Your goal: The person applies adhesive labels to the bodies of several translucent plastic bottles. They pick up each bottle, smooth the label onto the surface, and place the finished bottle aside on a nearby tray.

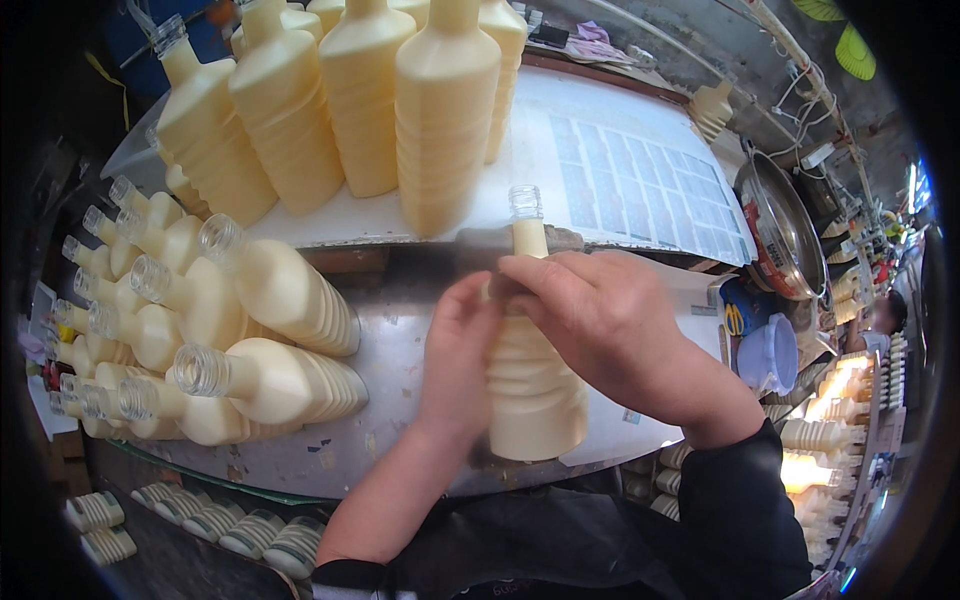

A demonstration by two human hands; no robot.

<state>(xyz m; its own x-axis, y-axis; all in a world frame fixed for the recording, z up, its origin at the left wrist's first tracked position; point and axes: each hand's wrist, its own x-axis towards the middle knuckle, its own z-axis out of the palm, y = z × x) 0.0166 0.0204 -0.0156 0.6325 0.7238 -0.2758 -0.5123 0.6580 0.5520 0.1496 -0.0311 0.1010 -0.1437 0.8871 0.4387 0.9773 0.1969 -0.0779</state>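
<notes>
In front of me a cream bottle point(538, 405) with ridged sides and a clear threaded neck stands upright on the near worktable. My right hand point(610, 310) reaches across its shoulder, thumb and fingers pinched together just below the neck. Close by on the left side of the bottle is my left hand point(462, 325), slightly blurred, its fingers curled in toward the right fingertips. Whatever lies between the fingertips is hidden, and both hands cover the bottle's shoulder.
Several similar bottles point(300, 385) crowd the left of the near table point(390, 400). Taller rows point(445, 120) stand on a raised white board, which also carries a sheet of pale labels point(640, 180). To the right are a metal basin point(785, 225) and a lilac bucket point(768, 355).
</notes>
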